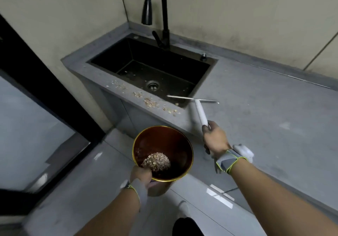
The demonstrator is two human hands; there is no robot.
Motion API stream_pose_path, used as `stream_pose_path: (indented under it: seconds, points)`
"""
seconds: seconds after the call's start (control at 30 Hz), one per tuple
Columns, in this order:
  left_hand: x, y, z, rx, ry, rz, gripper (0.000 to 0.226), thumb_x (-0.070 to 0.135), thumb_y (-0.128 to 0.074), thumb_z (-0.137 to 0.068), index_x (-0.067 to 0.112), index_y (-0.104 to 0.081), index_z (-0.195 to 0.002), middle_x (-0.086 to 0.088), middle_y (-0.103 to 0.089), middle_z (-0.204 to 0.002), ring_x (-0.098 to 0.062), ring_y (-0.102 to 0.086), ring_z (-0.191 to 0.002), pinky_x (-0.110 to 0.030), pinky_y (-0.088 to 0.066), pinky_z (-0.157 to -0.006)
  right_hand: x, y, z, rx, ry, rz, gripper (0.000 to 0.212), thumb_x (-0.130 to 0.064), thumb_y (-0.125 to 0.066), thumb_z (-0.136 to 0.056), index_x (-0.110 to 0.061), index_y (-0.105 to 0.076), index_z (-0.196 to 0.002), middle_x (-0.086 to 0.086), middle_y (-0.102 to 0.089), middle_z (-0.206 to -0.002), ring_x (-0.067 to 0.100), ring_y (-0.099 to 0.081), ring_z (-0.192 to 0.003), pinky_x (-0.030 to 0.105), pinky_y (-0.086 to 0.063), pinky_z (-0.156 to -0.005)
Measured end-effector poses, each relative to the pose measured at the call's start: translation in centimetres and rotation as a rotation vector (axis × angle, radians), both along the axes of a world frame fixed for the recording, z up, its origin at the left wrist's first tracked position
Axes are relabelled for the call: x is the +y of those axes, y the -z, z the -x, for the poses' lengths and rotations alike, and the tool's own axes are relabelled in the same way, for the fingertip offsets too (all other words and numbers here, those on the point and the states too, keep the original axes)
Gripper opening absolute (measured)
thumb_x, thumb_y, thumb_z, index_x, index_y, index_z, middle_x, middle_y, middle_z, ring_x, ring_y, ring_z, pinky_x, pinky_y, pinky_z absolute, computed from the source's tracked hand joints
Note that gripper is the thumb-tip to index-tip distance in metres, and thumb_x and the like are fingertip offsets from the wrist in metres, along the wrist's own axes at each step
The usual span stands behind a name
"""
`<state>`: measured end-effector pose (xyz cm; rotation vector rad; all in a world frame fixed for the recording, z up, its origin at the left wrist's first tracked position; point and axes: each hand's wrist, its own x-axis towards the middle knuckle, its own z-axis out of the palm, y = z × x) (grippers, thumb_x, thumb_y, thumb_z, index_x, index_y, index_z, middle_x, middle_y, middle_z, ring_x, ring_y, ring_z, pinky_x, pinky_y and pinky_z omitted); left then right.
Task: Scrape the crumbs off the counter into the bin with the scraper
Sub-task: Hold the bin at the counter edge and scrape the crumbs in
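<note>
Crumbs (151, 102) lay along the counter (256, 118) edge before the sink (201, 78); the right hand (216, 138) gripped the scraper (200, 114), the left hand (140, 174) clasped the bin (184, 144) rim below.

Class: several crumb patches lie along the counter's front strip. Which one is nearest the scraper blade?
The rightmost crumb patch, by the sink's front corner; the others lie farther left of the scraper.

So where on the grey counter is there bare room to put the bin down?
The wide grey counter right of the black sink is bare, beyond the white-handled scraper. The narrow front strip before the sink is crowded with crumbs. The left hand holds the round gold-rimmed bin.
</note>
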<state>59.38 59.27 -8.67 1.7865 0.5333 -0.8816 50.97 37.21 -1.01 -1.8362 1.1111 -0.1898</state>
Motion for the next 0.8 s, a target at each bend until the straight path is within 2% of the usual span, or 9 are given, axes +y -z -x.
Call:
stream_pose_path:
  seconds: [0.1, 0.17, 0.27, 0.33, 0.47, 0.53, 0.63, 0.73, 0.8]
  points:
    - [0.3, 0.1, -3.0, 0.018, -0.025, 0.024, 0.02, 0.01, -0.046, -0.097, 0.007, -0.057, -0.113, -0.021, -0.064, -0.112, -0.04, -0.065, -0.09, -0.042, -0.06, -0.053, -0.6, -0.1, -3.5, 0.067, -0.01, 0.021, 0.03, -0.025, -0.04, -0.098, -0.012, -0.054, -0.121, 0.015, -0.053, -0.086, 0.029, -0.053, -0.076, 0.052, -0.053, -0.077]
    - [0.2, 0.0, -4.1, 0.032, -0.04, 0.037, 0.016, 0.004, -0.046, -0.096, 0.004, -0.06, -0.103, -0.021, -0.065, -0.103, -0.039, -0.066, -0.083, -0.045, -0.06, -0.056, -0.8, -0.4, -4.5, 0.102, -0.012, 0.045, 0.029, -0.024, -0.039, -0.098, -0.009, -0.053, -0.119, 0.017, -0.055, -0.088, 0.037, -0.059, -0.079, 0.052, -0.053, -0.078]
    - [0.2, -0.3, -6.0, 0.069, -0.038, 0.076, 0.016, -0.001, -0.045, -0.095, -0.001, -0.056, -0.105, -0.018, -0.062, -0.092, -0.036, -0.062, -0.075, -0.042, -0.059, -0.052, -0.7, -1.0, -6.3, 0.147, 0.029, 0.096, 0.028, -0.022, -0.039, -0.098, -0.006, -0.053, -0.116, 0.026, -0.064, -0.096, 0.046, -0.066, -0.09, 0.053, -0.055, -0.078]
    - [0.3, -0.4, -7.6, 0.114, -0.021, 0.072, 0.012, 0.001, -0.045, -0.096, 0.002, -0.056, -0.102, -0.017, -0.059, -0.089, -0.035, -0.06, -0.074, -0.043, -0.058, -0.054, -0.4, -0.9, -7.5, 0.2, 0.07, 0.141, 0.028, -0.021, -0.039, -0.099, -0.004, -0.054, -0.116, 0.027, -0.066, -0.1, 0.044, -0.066, -0.088, 0.048, -0.055, -0.075]
    - [1.3, -0.6, -10.3, 0.151, 0.059, 0.085, 0.006, 0.006, -0.048, -0.097, 0.003, -0.053, -0.099, -0.015, -0.056, -0.087, -0.035, -0.059, -0.078, -0.046, -0.056, -0.061, 1.8, -0.1, -8.7, 0.275, 0.189, 0.149, 0.026, -0.022, -0.036, -0.098, -0.003, -0.051, -0.106, 0.021, -0.063, -0.082, 0.034, -0.061, -0.055, 0.036, -0.051, -0.047]
    - [2.2, -0.4, -12.5, 0.161, 0.147, 0.094, 0.012, 0.007, -0.048, -0.097, 0.001, -0.053, -0.107, -0.016, -0.056, -0.094, -0.037, -0.059, -0.082, -0.047, -0.057, -0.063, 4.0, 0.4, -9.6, 0.331, 0.272, 0.114, 0.026, -0.024, -0.034, -0.098, -0.004, -0.05, -0.105, 0.024, -0.065, -0.087, 0.039, -0.066, -0.065, 0.045, -0.058, -0.057]
    - [2.9, -0.1, -14.7, 0.167, 0.24, 0.101, 0.021, 0.009, -0.046, -0.098, 0.002, -0.052, -0.117, -0.017, -0.056, -0.101, -0.037, -0.06, -0.084, -0.044, -0.059, -0.062, 6.5, 0.9, -10.5, 0.4, 0.297, 0.119, 0.026, -0.024, -0.034, -0.1, -0.003, -0.05, -0.106, 0.026, -0.066, -0.095, 0.04, -0.067, -0.078, 0.045, -0.056, -0.065]
    - [3.2, 0.4, -16.7, 0.162, 0.322, 0.087, 0.028, 0.01, -0.043, -0.099, 0.005, -0.048, -0.126, -0.016, -0.055, -0.108, -0.037, -0.059, -0.087, -0.043, -0.059, -0.062, 8.3, 0.5, -11.2, 0.402, 0.343, 0.075, 0.027, -0.023, -0.034, -0.1, -0.002, -0.05, -0.106, 0.026, -0.065, -0.093, 0.041, -0.067, -0.078, 0.05, -0.058, -0.068]
    - [3.5, 0.5, -18.3, 0.18, 0.395, 0.062, 0.031, 0.011, -0.041, -0.1, 0.008, -0.046, -0.13, -0.015, -0.054, -0.112, -0.039, -0.059, -0.093, -0.042, -0.059, -0.062, 9.6, 0.2, -11.5, 0.377, 0.385, 0.021, 0.027, -0.023, -0.034, -0.1, -0.003, -0.051, -0.105, 0.023, -0.062, -0.085, 0.037, -0.064, -0.065, 0.046, -0.058, -0.06]
